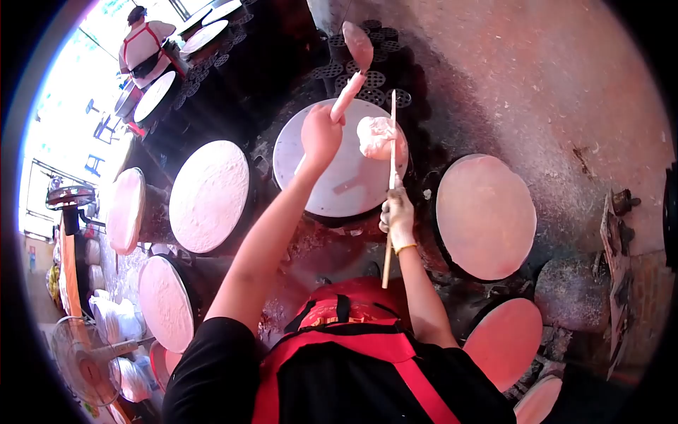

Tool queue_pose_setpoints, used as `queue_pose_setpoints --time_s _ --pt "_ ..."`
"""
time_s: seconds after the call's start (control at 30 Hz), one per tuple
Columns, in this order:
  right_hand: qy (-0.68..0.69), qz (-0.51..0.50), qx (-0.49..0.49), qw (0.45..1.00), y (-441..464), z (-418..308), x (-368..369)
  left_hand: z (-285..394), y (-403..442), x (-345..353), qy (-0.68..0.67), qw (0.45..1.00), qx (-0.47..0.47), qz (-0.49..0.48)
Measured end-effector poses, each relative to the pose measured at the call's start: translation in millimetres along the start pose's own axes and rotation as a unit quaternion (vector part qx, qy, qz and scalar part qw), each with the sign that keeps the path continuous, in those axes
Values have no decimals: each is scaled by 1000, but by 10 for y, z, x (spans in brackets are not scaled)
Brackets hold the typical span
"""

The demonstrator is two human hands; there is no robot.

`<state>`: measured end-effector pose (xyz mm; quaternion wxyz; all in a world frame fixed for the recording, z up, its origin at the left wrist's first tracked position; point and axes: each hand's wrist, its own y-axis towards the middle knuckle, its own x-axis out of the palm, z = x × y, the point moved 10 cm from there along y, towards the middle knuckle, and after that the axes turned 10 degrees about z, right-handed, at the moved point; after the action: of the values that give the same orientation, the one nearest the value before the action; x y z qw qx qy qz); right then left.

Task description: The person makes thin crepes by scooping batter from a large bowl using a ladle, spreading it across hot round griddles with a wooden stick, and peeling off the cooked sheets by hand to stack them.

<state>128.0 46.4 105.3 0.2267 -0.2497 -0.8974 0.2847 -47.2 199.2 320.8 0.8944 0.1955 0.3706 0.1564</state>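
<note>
Red cloth apron [371,344]: lying nearest.
White lumpy dough [374,136]: touching stick, showing over round grey plate [371,185]; probably feeling soft, sticky.
Left hand [322,134]: fingers clenching pale-handled scoop [358,48].
Right gloved hand [399,212]: fingers grasping slim wooden stick [386,265], seeming light, stiff; mid-shaft is suiting.

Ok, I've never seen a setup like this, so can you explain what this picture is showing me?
There's no machine here. It's one picture from a camera on a person's head, looking down past their red straps at their own arms.

The left hand grips a ladle-like tool, its broad end pointing away. The right hand holds a long thin stick. A soft white lump is against the stick, over a round pale plate; I can't tell whether it touches the plate.

More round plates with pale layers surround them, and another person stands farther off.
</note>
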Motion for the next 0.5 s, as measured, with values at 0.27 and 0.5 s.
queue_pose_setpoints --time_s 0.27,0.5 --pt "140 72 -68 985 -413 444 242 -879 -755 -499 -105 964 -224 -95" --pt "5 61 -68 996 312 -41 896 -1092 -1683 -1237 -412 821 -393 48"
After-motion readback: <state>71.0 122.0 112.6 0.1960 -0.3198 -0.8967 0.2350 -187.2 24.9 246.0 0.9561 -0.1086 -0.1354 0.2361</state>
